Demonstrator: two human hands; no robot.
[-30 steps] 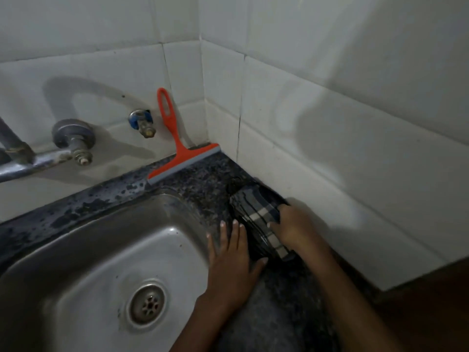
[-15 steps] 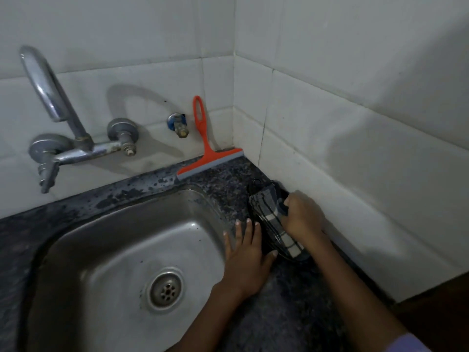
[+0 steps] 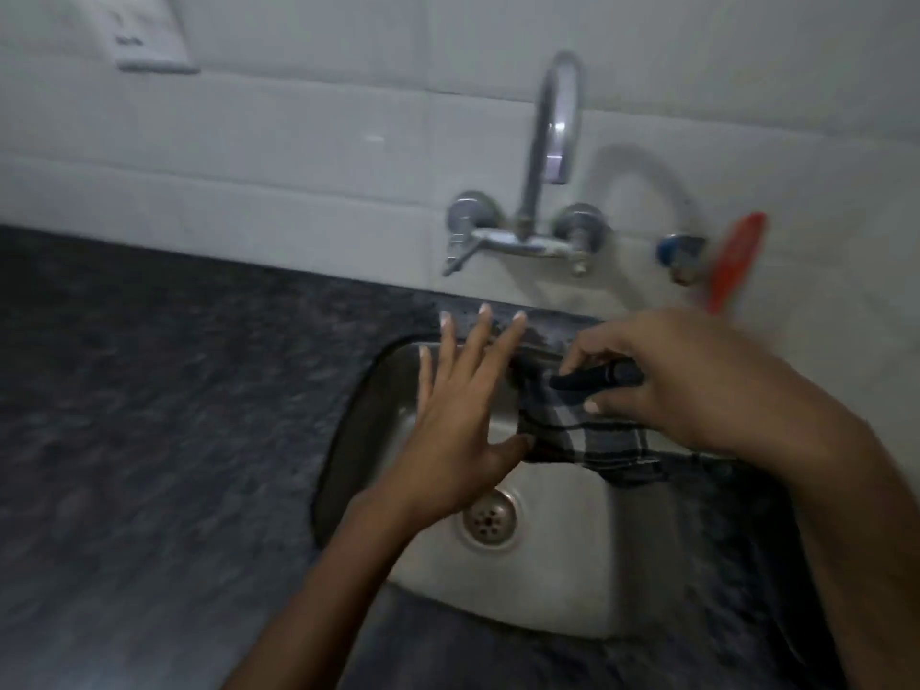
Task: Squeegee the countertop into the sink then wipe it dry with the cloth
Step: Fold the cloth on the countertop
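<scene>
Right hand point(image 3: 692, 385) is gripping the cloth point(image 3: 587, 440) over the sink point(image 3: 547, 590); left hand point(image 3: 458, 420) is hovering, fingers spread (holding nothing).

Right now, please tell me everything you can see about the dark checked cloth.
The dark checked cloth looks like soft woven fabric, dark with pale stripes crossing in a plaid pattern. It is bunched and folded, not spread flat, and hangs over the steel sink basin. The right hand holds its upper part, fingers curled round a dark rolled edge. The left hand is spread open beside it, thumb at the cloth's left edge. The picture is blurred, so whether it is wet cannot be told.
</scene>
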